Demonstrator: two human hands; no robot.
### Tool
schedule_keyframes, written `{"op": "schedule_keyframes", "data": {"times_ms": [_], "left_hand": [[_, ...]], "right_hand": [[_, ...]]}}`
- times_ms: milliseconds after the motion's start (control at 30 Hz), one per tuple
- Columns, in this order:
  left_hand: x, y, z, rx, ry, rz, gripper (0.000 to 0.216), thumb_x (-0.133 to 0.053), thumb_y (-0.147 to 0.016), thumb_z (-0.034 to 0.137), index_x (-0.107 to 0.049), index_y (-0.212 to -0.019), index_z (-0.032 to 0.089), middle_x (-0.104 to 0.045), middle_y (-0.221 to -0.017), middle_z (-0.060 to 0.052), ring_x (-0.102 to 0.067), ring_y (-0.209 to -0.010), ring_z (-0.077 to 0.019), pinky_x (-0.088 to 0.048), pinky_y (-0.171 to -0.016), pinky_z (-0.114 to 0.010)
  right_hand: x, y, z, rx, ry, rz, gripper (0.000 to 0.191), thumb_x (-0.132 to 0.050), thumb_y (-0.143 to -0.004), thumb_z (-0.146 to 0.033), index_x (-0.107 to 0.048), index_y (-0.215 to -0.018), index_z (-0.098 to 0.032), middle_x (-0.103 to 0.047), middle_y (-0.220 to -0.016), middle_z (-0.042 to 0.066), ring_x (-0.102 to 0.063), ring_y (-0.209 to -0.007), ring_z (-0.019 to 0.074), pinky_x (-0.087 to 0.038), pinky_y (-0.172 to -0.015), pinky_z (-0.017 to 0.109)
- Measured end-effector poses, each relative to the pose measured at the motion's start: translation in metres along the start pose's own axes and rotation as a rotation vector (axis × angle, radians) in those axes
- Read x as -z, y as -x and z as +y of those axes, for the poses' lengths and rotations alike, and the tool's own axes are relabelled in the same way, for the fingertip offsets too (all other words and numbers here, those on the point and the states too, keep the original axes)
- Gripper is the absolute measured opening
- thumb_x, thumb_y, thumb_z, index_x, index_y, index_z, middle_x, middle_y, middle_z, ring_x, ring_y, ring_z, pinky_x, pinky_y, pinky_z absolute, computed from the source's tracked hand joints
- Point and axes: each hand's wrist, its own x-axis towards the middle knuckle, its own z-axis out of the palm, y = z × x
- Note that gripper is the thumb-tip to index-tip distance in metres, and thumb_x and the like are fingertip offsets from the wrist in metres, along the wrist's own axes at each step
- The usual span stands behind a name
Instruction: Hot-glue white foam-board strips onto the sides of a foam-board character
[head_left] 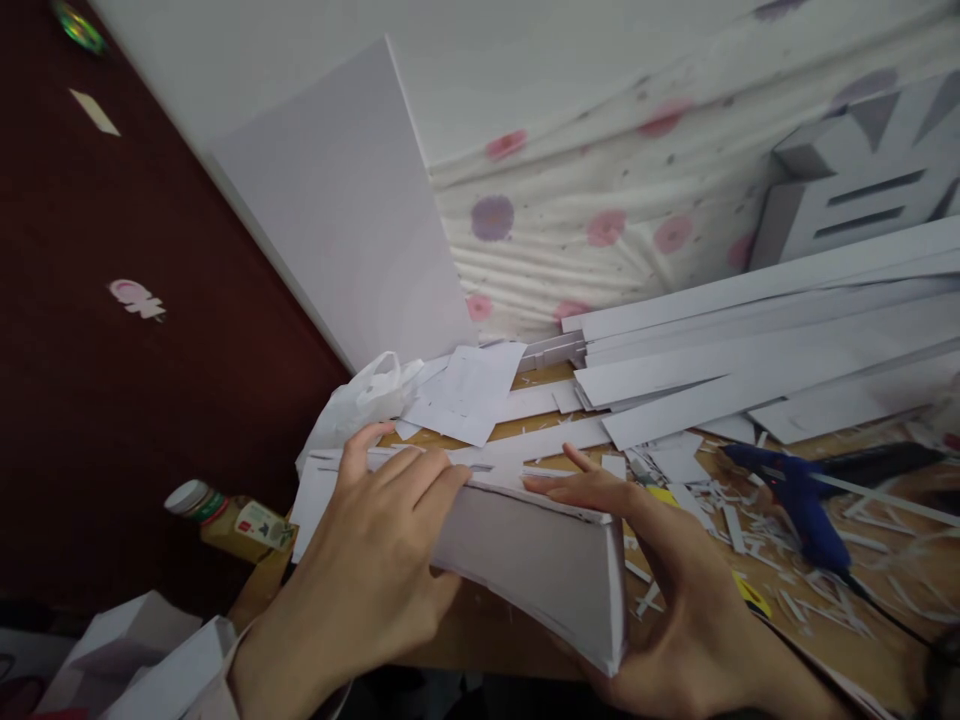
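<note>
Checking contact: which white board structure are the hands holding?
The central structure, between left hand and right hand; the upper-right structure and lower-left boxes are unheld.

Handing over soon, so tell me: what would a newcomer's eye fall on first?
The left hand and right hand draw it first, holding a white piece at lower centre. Next come the blue glue gun among scraps at right and the pale board against the wall, upper left.

Between left hand (382,540) and right hand (667,570) (foreground): board piece (540,560). Left of both: jar (236,525). Behind left hand: plastic bag (360,405). On table (450,640), right: glue gun (802,500) among offcuts (733,530); behind these, board strips (667,380).
</note>
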Motion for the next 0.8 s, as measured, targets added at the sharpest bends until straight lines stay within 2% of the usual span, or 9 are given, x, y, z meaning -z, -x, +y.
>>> {"op": "schedule_keyframes", "data": {"times_ms": [167,300,433,533,700,800], "left_hand": [[0.001,-0.001,0.002,0.000,0.003,-0.066,0.053,-0.058,-0.072,0.009,-0.059,-0.123,0.026,-0.065,-0.100,-0.001,-0.063,-0.095,-0.0235,-0.026,-0.102,-0.055],[0.001,-0.003,0.003,0.005,0.022,-0.058,0.049,-0.060,-0.071,0.009,-0.060,-0.118,0.025,-0.064,-0.098,-0.001,-0.063,-0.093,-0.0227,-0.023,-0.105,-0.056],[0.001,-0.006,0.004,-0.025,0.070,-0.043,0.046,-0.062,-0.072,0.008,-0.060,-0.117,0.021,-0.069,-0.110,-0.003,-0.064,-0.103,-0.0216,-0.012,-0.115,-0.053],[0.001,-0.008,0.006,-0.049,0.093,-0.022,0.042,-0.064,-0.075,0.010,-0.059,-0.116,0.020,-0.072,-0.113,-0.001,-0.066,-0.105,-0.0202,-0.009,-0.119,-0.050],[0.000,-0.009,0.006,-0.061,0.092,-0.008,0.040,-0.068,-0.074,0.012,-0.061,-0.113,0.019,-0.074,-0.109,-0.002,-0.068,-0.098,-0.0216,-0.015,-0.119,-0.054],[-0.002,-0.010,0.005,-0.099,0.081,-0.010,0.036,-0.067,-0.072,0.010,-0.063,-0.108,0.017,-0.074,-0.109,-0.006,-0.067,-0.098,-0.0238,-0.034,-0.113,-0.051]], "right_hand": [[0.003,-0.003,-0.002,0.046,-0.009,-0.004,0.096,-0.083,-0.055,-0.026,-0.039,-0.140,-0.034,-0.065,-0.135,0.003,-0.052,-0.136,0.0385,-0.032,-0.122,0.058],[0.001,0.002,0.002,0.046,0.000,0.027,0.095,-0.084,-0.055,-0.026,-0.042,-0.140,-0.031,-0.065,-0.134,0.005,-0.052,-0.136,0.0388,-0.031,-0.122,0.059],[-0.002,0.005,0.007,0.064,0.012,0.070,0.094,-0.086,-0.053,-0.028,-0.047,-0.139,-0.025,-0.062,-0.137,0.009,-0.048,-0.138,0.0413,-0.033,-0.121,0.060],[-0.002,0.003,0.007,0.092,-0.028,0.083,0.092,-0.084,-0.054,-0.024,-0.047,-0.138,-0.024,-0.064,-0.132,0.008,-0.058,-0.129,0.0376,-0.028,-0.124,0.058],[0.001,0.000,0.005,0.121,-0.065,0.090,0.092,-0.084,-0.054,-0.022,-0.048,-0.138,-0.023,-0.066,-0.129,0.008,-0.065,-0.119,0.0337,-0.024,-0.127,0.056],[0.002,-0.001,0.002,0.130,-0.080,0.098,0.088,-0.083,-0.055,-0.020,-0.049,-0.136,-0.022,-0.068,-0.125,0.006,-0.067,-0.115,0.0308,-0.024,-0.127,0.054]]}}
